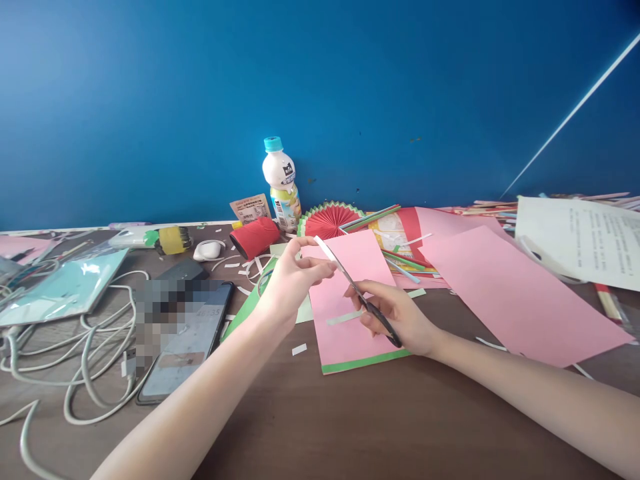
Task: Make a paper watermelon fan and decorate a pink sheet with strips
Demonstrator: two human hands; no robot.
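Between the fingers of my left hand point(293, 283) is a narrow white paper strip point(326, 249), pinched near its ends. My right hand point(395, 317) grips a pair of dark-handled scissors point(373, 310), whose blades point up and left to the lower end of the strip. Whether the blades touch the strip I cannot tell. Beneath both hands lies a pink paper sheet point(333, 340) with a green edge point(365, 362) along its near side. A pale strip point(344, 319) rests on that sheet.
Behind stand a bottle point(283, 183), a red paper cup point(255, 237) and a pleated red fan point(331, 220). At left are a phone point(187, 353) and coiled white cables point(85, 347). Another pink sheet point(520, 293) and a printed page point(583, 237) lie right. Paper scraps point(299, 349) are scattered about.
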